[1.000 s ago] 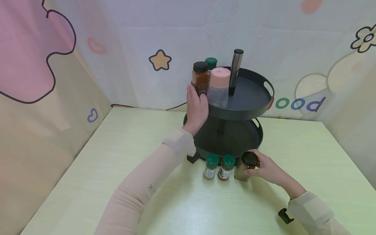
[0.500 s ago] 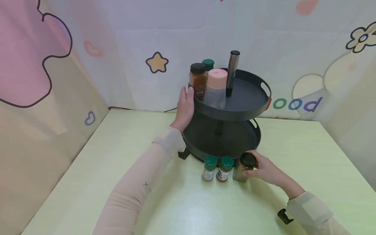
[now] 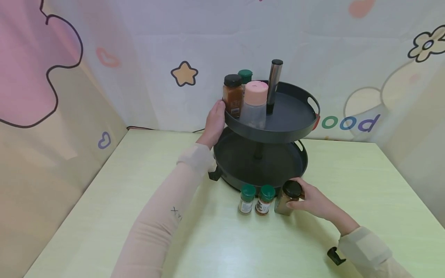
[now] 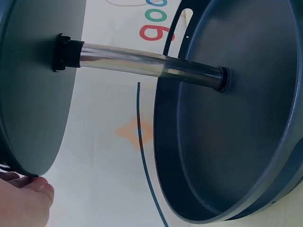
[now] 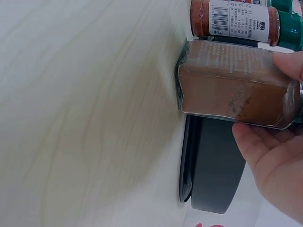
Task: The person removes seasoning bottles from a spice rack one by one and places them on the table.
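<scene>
A two-tier black rack stands on the table. My left hand [image 3: 214,120] grips the left rim of its upper tray [image 3: 295,129], fingertips at the tray's edge in the left wrist view. Beside that hand, on the upper tray, stand an orange-brown spice jar [image 3: 233,98] with a black lid and a clear bottle [image 3: 255,112] with a pink cap. My right hand [image 3: 311,199] holds a square spice jar [image 5: 232,85] of brown powder, black-lidded, upright at the lower tray's front. Left of it stand two small green-capped spice jars [image 3: 265,200] [image 3: 246,201].
Behind the pink-capped bottle stand a green-capped jar [image 3: 245,76] and a tall slim cylinder [image 3: 274,85] with a black top. The lower tray [image 3: 240,166] holds nothing visible. A patterned curtain [image 3: 153,77] backs the table [image 3: 167,231].
My left hand has come away from the orange-brown jar, moving left and down onto the upper tray's rim. The right hand keeps its hold on the square jar in the same place.
</scene>
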Action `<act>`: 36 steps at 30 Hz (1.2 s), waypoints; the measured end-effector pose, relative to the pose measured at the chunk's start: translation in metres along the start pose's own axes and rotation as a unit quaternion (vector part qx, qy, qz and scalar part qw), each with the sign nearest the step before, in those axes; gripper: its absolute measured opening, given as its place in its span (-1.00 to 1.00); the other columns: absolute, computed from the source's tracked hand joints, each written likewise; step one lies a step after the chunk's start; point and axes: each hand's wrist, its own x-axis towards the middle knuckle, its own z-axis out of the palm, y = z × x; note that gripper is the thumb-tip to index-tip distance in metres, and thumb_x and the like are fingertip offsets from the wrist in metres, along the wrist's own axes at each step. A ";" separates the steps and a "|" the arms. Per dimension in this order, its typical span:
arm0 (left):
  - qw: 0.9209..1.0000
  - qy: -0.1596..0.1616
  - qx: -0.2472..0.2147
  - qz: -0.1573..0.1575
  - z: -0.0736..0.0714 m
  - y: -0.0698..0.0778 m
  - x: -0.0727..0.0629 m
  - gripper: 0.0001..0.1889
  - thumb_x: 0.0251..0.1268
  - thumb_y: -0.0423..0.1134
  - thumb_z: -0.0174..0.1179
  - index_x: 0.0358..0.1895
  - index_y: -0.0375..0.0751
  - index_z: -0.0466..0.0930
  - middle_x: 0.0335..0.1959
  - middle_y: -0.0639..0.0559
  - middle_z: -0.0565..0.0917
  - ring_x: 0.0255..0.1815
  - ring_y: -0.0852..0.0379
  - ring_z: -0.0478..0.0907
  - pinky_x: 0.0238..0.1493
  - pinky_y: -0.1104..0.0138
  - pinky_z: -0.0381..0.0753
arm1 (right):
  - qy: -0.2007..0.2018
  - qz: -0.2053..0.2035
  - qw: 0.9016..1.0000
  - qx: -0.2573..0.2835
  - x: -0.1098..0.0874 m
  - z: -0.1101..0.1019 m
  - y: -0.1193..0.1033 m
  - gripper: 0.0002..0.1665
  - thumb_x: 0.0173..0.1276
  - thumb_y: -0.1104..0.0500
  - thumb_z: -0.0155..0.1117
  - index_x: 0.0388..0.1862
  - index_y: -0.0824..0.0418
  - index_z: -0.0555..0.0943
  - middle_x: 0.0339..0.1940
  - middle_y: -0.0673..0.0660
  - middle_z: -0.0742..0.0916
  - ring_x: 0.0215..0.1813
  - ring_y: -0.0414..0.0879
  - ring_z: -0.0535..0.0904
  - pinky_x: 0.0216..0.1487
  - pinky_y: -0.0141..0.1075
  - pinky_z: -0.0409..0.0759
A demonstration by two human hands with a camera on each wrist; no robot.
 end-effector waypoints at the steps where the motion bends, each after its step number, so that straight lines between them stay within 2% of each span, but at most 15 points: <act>1: 1.000 -0.005 -0.004 -0.007 0.000 0.001 0.000 -0.47 0.40 0.03 -0.46 0.38 -0.04 -0.04 0.39 0.09 0.09 0.40 0.20 -0.02 0.37 0.29 0.00 | -0.001 -0.001 1.000 0.001 0.000 0.000 0.000 -0.43 0.05 0.18 0.30 0.02 0.25 0.30 -0.20 0.13 0.58 -0.19 -0.31 0.49 -0.09 -0.47 0.45; 9: 1.000 -0.009 -0.009 -0.008 -0.001 0.003 -0.004 -0.47 0.40 0.00 -0.40 0.37 -0.07 -0.03 0.39 0.06 0.09 0.40 0.17 0.00 0.36 0.28 0.03 | -0.002 -0.003 1.000 0.003 -0.001 0.000 -0.001 -0.42 0.07 0.19 0.30 0.03 0.26 0.28 -0.20 0.14 0.57 -0.19 -0.27 0.49 -0.09 -0.45 0.45; 16: 1.000 0.014 -0.001 0.003 0.001 0.007 -0.012 -0.52 0.39 -0.06 -0.35 0.34 -0.07 0.07 0.35 0.07 0.19 0.35 0.18 0.12 0.32 0.28 0.14 | -0.003 0.008 1.000 0.000 -0.001 0.001 -0.002 -0.41 0.07 0.17 0.30 0.05 0.26 0.28 -0.19 0.16 0.56 -0.20 -0.23 0.47 -0.16 -0.40 0.48; 21: 1.000 0.011 0.010 0.006 0.004 0.009 -0.018 -0.49 0.37 -0.09 -0.35 0.37 -0.02 -0.06 0.38 0.13 0.12 0.37 0.20 0.07 0.34 0.25 0.11 | -0.003 0.011 1.000 0.001 0.000 0.001 -0.003 -0.39 0.07 0.17 0.30 0.06 0.26 0.27 -0.18 0.18 0.57 -0.20 -0.22 0.48 -0.17 -0.40 0.49; 24: 0.999 0.010 0.013 0.035 0.007 0.008 -0.020 -0.48 0.36 -0.14 -0.34 0.37 -0.04 -0.08 0.36 0.12 0.13 0.34 0.20 0.10 0.34 0.26 0.10 | -0.002 0.011 1.000 0.001 0.000 0.001 -0.003 -0.39 0.07 0.17 0.30 0.07 0.26 0.27 -0.17 0.18 0.57 -0.19 -0.20 0.49 -0.18 -0.40 0.49; 27: 0.996 0.020 0.020 0.082 0.010 0.005 -0.022 -0.53 0.33 -0.21 -0.33 0.32 -0.06 0.00 0.28 0.07 0.23 0.25 0.19 0.20 0.31 0.27 0.16 | 0.000 0.011 1.000 0.001 -0.001 0.001 -0.003 -0.39 0.06 0.18 0.30 0.06 0.26 0.27 -0.17 0.19 0.57 -0.20 -0.19 0.49 -0.19 -0.39 0.50; 29: 0.994 0.026 0.027 0.102 0.012 0.004 -0.023 -0.54 0.32 -0.23 -0.32 0.30 -0.06 0.02 0.24 0.06 0.26 0.22 0.18 0.23 0.30 0.26 0.18 | 0.002 0.013 1.000 0.000 -0.001 0.002 -0.002 -0.38 0.07 0.17 0.30 0.07 0.26 0.26 -0.17 0.19 0.57 -0.19 -0.20 0.48 -0.19 -0.39 0.50; 36: 0.993 0.040 0.039 0.103 0.018 0.005 -0.028 -0.43 0.30 -0.22 -0.33 0.38 -0.13 -0.17 0.36 0.04 0.08 0.35 0.18 0.06 0.36 0.26 0.04 | 0.003 0.017 1.000 -0.002 -0.001 0.002 -0.001 -0.39 0.07 0.17 0.30 0.06 0.26 0.27 -0.18 0.18 0.57 -0.20 -0.22 0.49 -0.19 -0.38 0.50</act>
